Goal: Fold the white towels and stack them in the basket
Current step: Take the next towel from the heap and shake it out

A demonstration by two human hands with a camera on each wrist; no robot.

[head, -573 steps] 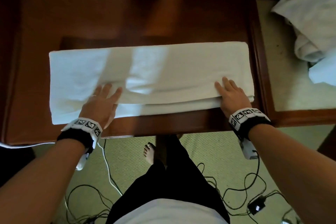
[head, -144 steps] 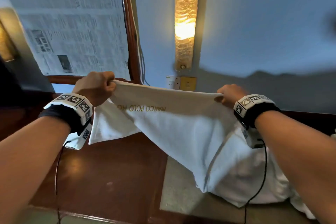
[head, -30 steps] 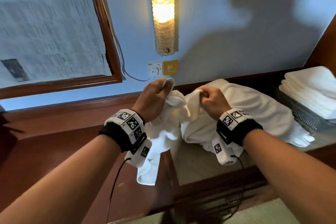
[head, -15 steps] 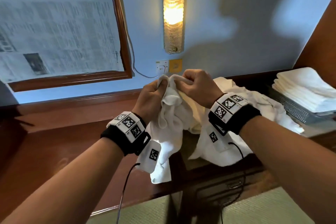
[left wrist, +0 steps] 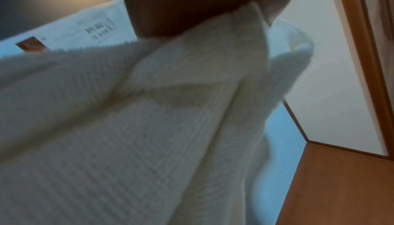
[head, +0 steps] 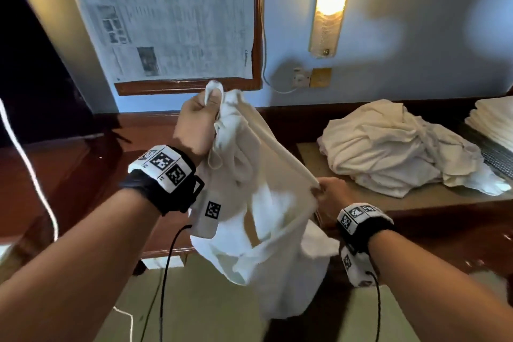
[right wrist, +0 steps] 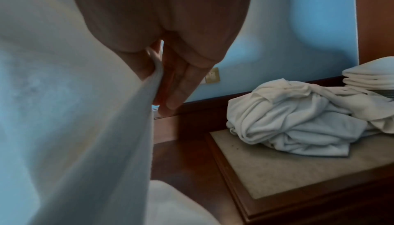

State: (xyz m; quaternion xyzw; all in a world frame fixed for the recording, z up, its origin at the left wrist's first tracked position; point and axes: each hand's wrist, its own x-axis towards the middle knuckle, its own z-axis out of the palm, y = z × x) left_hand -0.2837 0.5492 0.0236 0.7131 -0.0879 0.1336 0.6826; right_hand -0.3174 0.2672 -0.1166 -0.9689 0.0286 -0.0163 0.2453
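A white towel [head: 266, 219] hangs in the air in front of the desk. My left hand [head: 200, 116] grips a bunched corner of it up high. Lower and to the right, my right hand [head: 330, 197] pinches the towel's hem edge, which runs taut between both hands. In the left wrist view the towel [left wrist: 149, 127] fills the frame under my palm. In the right wrist view the towel edge [right wrist: 149, 83] sits between thumb and fingers [right wrist: 183, 80]. A heap of unfolded white towels [head: 394, 147] lies on the desk's right side. Folded towels [head: 494, 122] lie stacked in a dark mesh basket [head: 497, 158] at the far right.
The dark wooden desk [head: 83, 175] runs along a blue wall, with a stone inlay [head: 361, 191] under the heap. A framed newspaper sheet [head: 172, 16], a lit wall lamp [head: 330, 0] and sockets [head: 311, 78] are on the wall. Cables [head: 166, 272] hang from my wrists.
My hands have drawn apart: the left has risen with the bunched corner, the right has slid down along the hem. The towel has come off the heap and hangs free.
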